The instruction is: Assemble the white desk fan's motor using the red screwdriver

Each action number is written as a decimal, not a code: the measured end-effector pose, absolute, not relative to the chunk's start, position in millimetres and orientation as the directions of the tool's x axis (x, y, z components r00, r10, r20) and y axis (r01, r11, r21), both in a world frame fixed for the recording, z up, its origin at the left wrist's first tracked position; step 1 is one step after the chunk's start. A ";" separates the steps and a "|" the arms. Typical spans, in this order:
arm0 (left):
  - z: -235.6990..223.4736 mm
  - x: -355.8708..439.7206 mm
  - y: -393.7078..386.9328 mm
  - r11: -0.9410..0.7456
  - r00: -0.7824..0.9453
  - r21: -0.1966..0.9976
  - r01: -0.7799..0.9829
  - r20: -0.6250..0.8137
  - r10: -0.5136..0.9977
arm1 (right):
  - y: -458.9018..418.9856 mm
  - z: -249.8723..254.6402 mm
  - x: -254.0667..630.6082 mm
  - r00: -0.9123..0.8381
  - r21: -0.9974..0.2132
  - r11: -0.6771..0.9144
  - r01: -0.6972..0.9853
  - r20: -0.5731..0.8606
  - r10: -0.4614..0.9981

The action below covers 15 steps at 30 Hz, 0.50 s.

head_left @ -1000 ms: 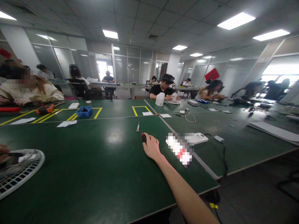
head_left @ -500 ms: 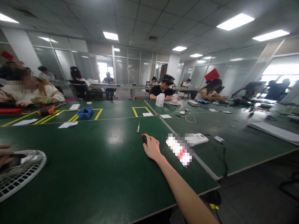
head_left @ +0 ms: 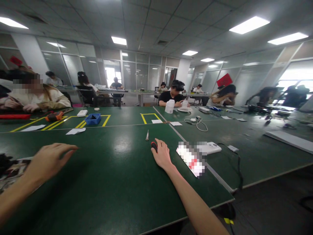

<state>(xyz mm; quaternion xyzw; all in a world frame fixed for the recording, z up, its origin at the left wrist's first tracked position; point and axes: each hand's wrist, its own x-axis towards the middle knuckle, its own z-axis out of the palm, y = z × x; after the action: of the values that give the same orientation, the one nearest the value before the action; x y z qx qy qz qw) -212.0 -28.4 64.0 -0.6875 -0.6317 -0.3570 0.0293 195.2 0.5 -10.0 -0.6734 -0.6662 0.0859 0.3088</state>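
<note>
My right hand (head_left: 161,153) rests on the green table (head_left: 110,182), its fingers curled over a rounded black-and-red object (head_left: 154,146) whose far side is hidden. Just beyond lies a small screwdriver (head_left: 147,134) with a pale handle. To the right of my wrist is a phone (head_left: 189,159), its lit screen blurred out. My left hand (head_left: 50,161) is held over the table at the left, fingers stretched out with nothing in them. Behind its wrist sits a white fan guard (head_left: 14,169) with dark parts on it, partly covered by my forearm.
A blue bin (head_left: 93,119) and an orange-and-black tool (head_left: 55,116) stand at the far left among yellow tape lines. A white device (head_left: 211,148) with a black cable is at the right. Across the table, a person (head_left: 172,94) handles white parts.
My left hand has come in from the left edge, reaching rightward over the table. The fan guard shows less at the left. My right hand keeps its place on the black-and-red object.
</note>
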 end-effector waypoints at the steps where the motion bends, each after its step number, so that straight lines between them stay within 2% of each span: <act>1: 51.9 -198.9 -20.5 -0.272 0.062 0.361 0.892 0.498 0.865 | -0.5 -8.9 193.5 0.092 -0.540 0.111 0.834 0.335 0.938; 4: 16.1 -139.5 -3.1 -0.407 0.260 0.349 0.844 0.397 0.880 | -4.7 -6.9 187.7 0.062 -0.565 0.224 0.794 0.442 0.895; 8: -12.8 -54.3 1.1 -0.506 0.409 0.386 0.771 0.309 0.859 | -9.7 -6.9 179.9 0.013 -0.596 0.372 0.711 0.540 0.841; 11: -23.0 -14.3 -4.2 -0.510 0.456 0.378 0.772 0.229 0.860 | -10.7 -7.5 174.4 0.050 -0.672 0.430 0.604 0.570 0.820; 15: -34.0 8.5 -12.6 -0.461 0.417 0.368 0.807 0.197 0.887 | -9.9 -7.7 166.7 0.102 -0.774 0.427 0.467 0.527 0.844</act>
<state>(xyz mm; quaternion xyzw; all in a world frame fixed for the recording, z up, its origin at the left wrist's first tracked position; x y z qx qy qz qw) 8.5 -12.6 -34.0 -0.8347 -0.5074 -0.1842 -0.1087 166.7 -9.9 -7.7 -0.5063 -0.6474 0.1733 0.5427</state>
